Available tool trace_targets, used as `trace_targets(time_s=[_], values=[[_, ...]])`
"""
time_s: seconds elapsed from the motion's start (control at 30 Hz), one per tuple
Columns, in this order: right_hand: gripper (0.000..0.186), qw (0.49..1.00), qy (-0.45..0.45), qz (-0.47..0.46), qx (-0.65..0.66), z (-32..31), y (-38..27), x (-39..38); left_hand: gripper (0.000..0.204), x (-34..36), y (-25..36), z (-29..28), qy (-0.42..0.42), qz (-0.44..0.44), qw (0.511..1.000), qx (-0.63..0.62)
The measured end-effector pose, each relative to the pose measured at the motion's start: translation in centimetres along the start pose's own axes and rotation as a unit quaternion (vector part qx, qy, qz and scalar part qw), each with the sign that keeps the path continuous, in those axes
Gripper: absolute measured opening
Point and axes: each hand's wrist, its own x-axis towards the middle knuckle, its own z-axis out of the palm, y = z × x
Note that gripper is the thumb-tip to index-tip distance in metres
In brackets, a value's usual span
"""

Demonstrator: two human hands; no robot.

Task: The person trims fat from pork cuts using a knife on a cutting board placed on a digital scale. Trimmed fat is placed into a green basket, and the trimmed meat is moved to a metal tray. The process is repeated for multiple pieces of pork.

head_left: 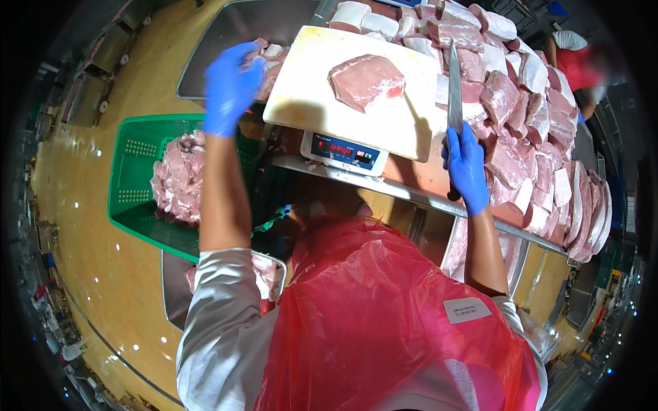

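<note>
My right hand, in a blue glove, is closed round the handle of a long knife, its blade pointing up and away from me. My left hand, also blue-gloved, is raised at the near edge of a grey metal tub. Its fingers are apart, and no piece shows in its grip. Small meat pieces lie in that tub beside the fingers. Between my hands a slab of raw meat rests on a white cutting board. The board sits over a digital scale with a lit display.
Many raw meat slabs are heaped right of the board. A green basket with meat trimmings stands at left, above another metal tub. The metal table edge runs before me. Another person stands far right.
</note>
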Motion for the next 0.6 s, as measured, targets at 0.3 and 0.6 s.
trace_targets(time_s=[0.3,0.6], values=[[0.022,0.997,0.0,-0.077,0.003,2.2,-2.9,1.3,0.084,0.5,13.9,18.7,-0.31,-0.044,0.92,0.236],[0.02,0.999,0.012,-0.008,-0.042,-1.5,3.0,-2.4,0.059,0.1,3.3,11.4,-0.362,0.404,0.836,0.083]])
